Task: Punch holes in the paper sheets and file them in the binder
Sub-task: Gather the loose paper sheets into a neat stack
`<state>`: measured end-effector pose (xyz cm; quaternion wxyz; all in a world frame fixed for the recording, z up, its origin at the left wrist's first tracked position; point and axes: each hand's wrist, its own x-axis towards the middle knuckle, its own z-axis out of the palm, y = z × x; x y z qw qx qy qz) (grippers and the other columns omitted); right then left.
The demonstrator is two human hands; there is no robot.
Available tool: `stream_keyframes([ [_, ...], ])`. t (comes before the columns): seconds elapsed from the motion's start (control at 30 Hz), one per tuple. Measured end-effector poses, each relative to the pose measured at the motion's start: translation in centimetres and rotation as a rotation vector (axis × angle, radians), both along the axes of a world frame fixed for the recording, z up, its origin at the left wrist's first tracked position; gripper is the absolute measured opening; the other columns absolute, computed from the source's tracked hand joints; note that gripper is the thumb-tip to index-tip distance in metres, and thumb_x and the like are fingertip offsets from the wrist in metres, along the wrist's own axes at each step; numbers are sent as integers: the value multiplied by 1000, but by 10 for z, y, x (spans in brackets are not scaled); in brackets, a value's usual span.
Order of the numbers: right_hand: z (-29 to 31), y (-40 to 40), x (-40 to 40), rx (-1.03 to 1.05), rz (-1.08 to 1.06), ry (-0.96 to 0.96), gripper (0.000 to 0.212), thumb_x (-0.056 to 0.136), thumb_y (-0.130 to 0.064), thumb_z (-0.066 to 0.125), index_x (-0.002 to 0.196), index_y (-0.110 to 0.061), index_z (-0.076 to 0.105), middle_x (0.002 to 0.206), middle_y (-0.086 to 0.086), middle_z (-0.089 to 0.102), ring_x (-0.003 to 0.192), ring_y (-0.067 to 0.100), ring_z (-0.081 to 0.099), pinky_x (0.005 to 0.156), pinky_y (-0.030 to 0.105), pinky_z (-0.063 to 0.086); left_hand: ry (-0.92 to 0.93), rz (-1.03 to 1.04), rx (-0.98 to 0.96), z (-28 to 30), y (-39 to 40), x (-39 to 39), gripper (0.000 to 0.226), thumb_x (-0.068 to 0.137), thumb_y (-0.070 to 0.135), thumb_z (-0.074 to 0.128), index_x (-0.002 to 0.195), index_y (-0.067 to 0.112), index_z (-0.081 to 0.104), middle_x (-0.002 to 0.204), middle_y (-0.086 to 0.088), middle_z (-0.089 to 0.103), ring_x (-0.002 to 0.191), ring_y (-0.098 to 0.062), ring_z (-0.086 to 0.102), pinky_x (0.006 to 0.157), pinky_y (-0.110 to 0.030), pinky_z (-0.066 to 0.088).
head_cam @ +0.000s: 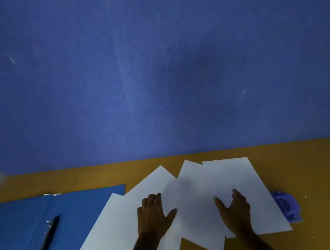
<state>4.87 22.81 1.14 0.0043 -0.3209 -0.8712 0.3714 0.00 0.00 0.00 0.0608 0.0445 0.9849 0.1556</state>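
Several white paper sheets (200, 185) lie fanned out and overlapping on the brown table (314, 164). My left hand (153, 215) rests flat on the left sheets, fingers spread. My right hand (236, 209) lies on the right sheets, fingers apart, holding nothing. An open blue binder (16, 228) lies at the left, its metal ring mechanism (47, 239) showing along the spine. A blue hole punch (287, 206) sits at the right, partly hidden under the edge of the rightmost sheet.
A blue wall (152, 64) rises right behind the table's far edge. Small white specks (305, 197) dot the table near the punch. Bare tabletop shows to the right of the punch.
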Motion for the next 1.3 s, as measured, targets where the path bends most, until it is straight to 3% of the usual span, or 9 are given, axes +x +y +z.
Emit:
stream_keyframes([
  [0.3, -6, 12, -17, -471, -308, -103, 77, 79, -40, 75, 137, 2, 46, 140, 21, 50, 127, 36, 49, 103, 38, 40, -229, 124, 106, -21, 33, -17, 88, 70, 68, 65, 138, 21, 35, 141, -1, 40, 129, -23, 38, 105, -40, 39],
  [0.4, -15, 18, -19, -629, -352, -93, 67, 46, -49, 89, 95, -10, 66, 91, 13, 61, 78, 27, 56, 73, 33, 44, -240, 173, 160, -24, 37, -22, 89, 66, 66, 70, 136, 21, 38, 139, 1, 43, 127, -22, 40, 104, -38, 40],
  [0.53, -6, 20, -22, -751, -363, -76, 14, 82, -14, 74, 78, -6, 64, 82, 11, 57, 67, 23, 48, 71, 33, 41, -246, 197, 141, -22, 39, -26, 82, 63, 66, 72, 129, 24, 44, 133, 2, 45, 123, -20, 40, 101, -35, 40],
  [0.77, 5, 19, -24, -889, -402, 34, 23, 82, -9, 73, 99, 2, 61, 80, 6, 53, 72, 23, 49, 83, 34, 36, -273, 231, 258, -23, 40, -27, 72, 61, 52, 79, 116, 27, 40, 117, 6, 54, 111, -19, 49, 94, -37, 44],
  [0.87, 6, 18, -25, -880, -383, -16, 17, 81, -12, 75, 82, -4, 59, 82, 6, 54, 75, 24, 49, 76, 34, 38, -317, 248, 462, -21, 40, -26, 66, 69, 34, 80, 115, 29, 33, 106, 7, 57, 89, -13, 57, 72, -28, 56],
  [0.93, 2, 16, -24, -843, -365, -64, 23, 78, -18, 79, 82, -5, 60, 81, 8, 55, 75, 24, 48, 73, 34, 37, -316, 230, 550, -23, 40, -24, 59, 75, 27, 75, 121, 27, 38, 108, 6, 59, 84, -10, 59, 60, -20, 53],
  [1.03, -8, 13, -23, -698, -259, -82, 43, 63, -35, 86, 90, -16, 60, 82, 5, 54, 69, 21, 50, 62, 28, 39, -265, 223, 575, -26, 38, -18, 46, 81, 29, 69, 124, 21, 55, 117, 1, 65, 97, -17, 62, 75, -25, 55],
  [1.17, -6, 0, -18, -344, -85, -33, 83, 62, -51, 84, 129, -14, 54, 125, 8, 58, 110, 23, 57, 90, 31, 45, -161, 231, 716, -21, 33, -9, 24, 86, 27, 67, 109, 20, 64, 107, 2, 70, 94, -17, 64, 83, -29, 54],
  [1.3, 5, -4, -21, -371, -147, 73, 109, 58, -50, 87, 147, -17, 31, 151, 10, 35, 134, 31, 42, 105, 44, 42, -117, 233, 891, -6, 24, -3, 18, 82, 23, 74, 89, 36, 63, 93, 14, 70, 91, -15, 68, 66, -12, 50],
])
